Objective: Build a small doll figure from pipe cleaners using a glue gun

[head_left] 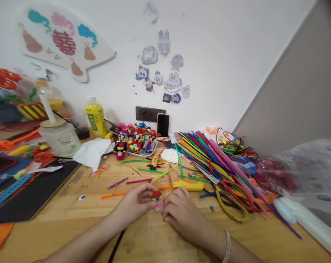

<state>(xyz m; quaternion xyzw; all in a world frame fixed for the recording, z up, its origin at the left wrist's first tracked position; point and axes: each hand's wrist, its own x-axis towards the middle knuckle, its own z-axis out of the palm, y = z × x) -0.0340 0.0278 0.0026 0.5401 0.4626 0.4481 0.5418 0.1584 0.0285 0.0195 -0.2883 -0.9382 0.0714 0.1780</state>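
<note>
Left hand and right hand together, both clamped on 1 small red-and-pink pipe-cleaner figure, near the worktop front edge.

Beyond the fingers we see a wooden workbench running to a white wall, with a grey partition to their right.

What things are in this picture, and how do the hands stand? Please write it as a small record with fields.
Left hand: fingers hold a small red and pink pipe cleaner piece
Right hand: fingers close beside the same piece; silver bracelet on the wrist
Nearby: orange pipe cleaner, yellow tool
To the right: pile of colored pipe cleaners, scissors with yellow handles
Behind: small dolls, phone, yellow bottle
Surface: wooden table
</note>
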